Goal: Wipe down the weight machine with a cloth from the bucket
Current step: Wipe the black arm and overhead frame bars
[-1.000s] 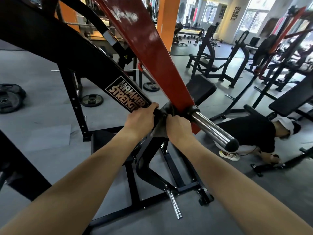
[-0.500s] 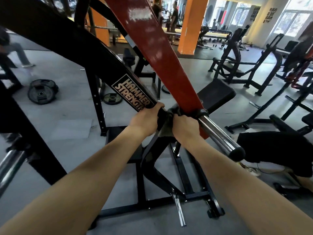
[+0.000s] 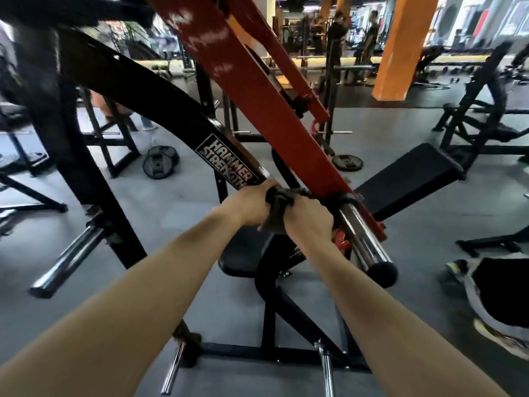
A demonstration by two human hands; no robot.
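Observation:
The weight machine has a black curved frame (image 3: pixel 160 110) with a "Hammer Strength" label and a red lever arm (image 3: pixel 257 90) that ends in a chrome weight peg (image 3: pixel 363 236). A dark grey cloth (image 3: pixel 279 204) is bunched at the joint where the red arm meets the frame. My left hand (image 3: pixel 252 203) grips the cloth's left side against the black frame. My right hand (image 3: pixel 307 217) grips its right side, just left of the chrome peg. No bucket is in view.
A black padded seat (image 3: pixel 406 176) lies behind the peg. Weight plates (image 3: pixel 159 164) lie on the grey floor at left. A second chrome peg (image 3: pixel 65 259) juts out lower left. A person in black (image 3: pixel 498 293) crouches at lower right. An orange pillar (image 3: pixel 400 47) and other machines stand behind.
My view has swung left and closer; the crouching person slid toward the right edge. Both hands stay on the cloth at the same joint, with more cloth bunched between them.

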